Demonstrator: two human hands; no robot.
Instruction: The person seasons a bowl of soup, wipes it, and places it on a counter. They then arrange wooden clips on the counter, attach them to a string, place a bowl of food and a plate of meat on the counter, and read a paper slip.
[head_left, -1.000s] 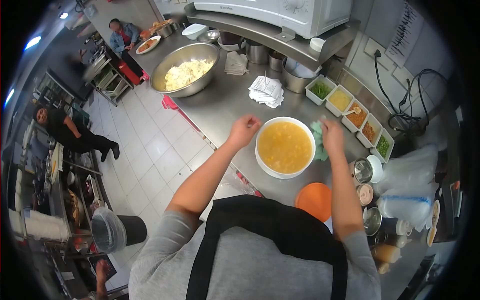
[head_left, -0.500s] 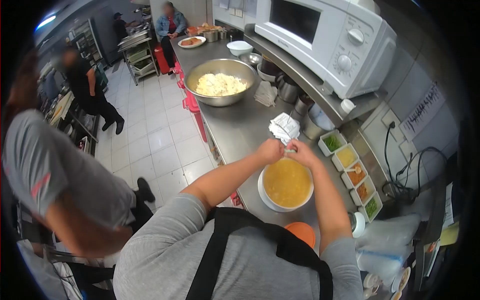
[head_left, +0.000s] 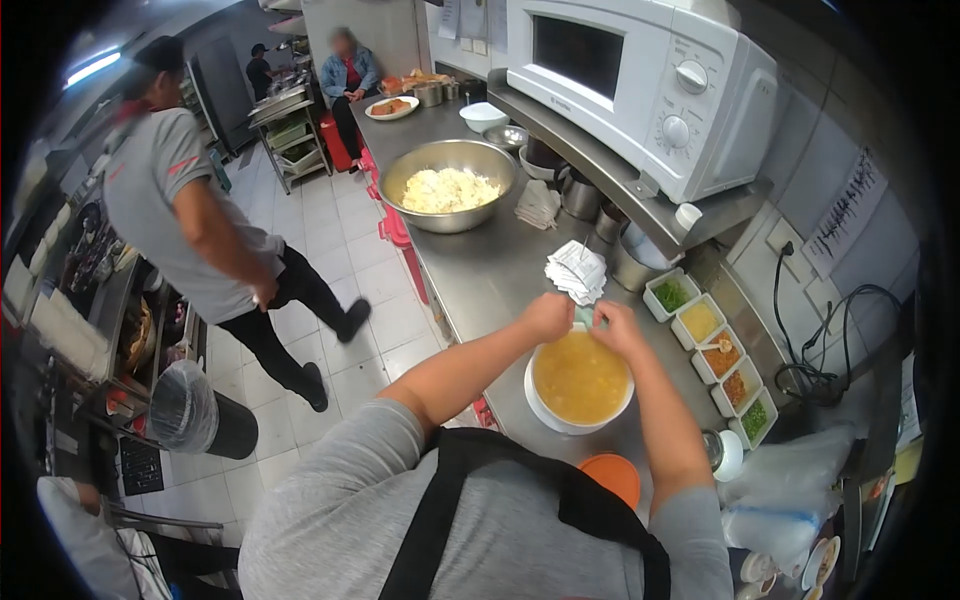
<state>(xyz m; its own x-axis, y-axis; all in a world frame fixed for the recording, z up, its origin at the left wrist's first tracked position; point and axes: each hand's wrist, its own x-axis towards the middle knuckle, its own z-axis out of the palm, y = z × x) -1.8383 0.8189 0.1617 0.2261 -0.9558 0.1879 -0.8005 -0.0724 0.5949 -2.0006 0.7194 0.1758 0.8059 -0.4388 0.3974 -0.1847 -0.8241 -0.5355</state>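
The white bowl (head_left: 543, 407) of yellow soup (head_left: 582, 376) stands on the counter (head_left: 480, 300), close before the person, probably so that both hands can reach its rim. At the bowl's far rim, the left hand (head_left: 550, 318) and the right hand (head_left: 617, 328) are side by side, fingers bent, and seem to pinch a pale green cloth (head_left: 582, 315) between them, perhaps to keep it gathered. The small tubs (head_left: 757, 424) make a row to the right of the bowl, likely for easy reach. The bowl is upright, its opening facing up; being round, it has no long axis. The cloth's visible strip runs away from the person; fingers hide the rest.
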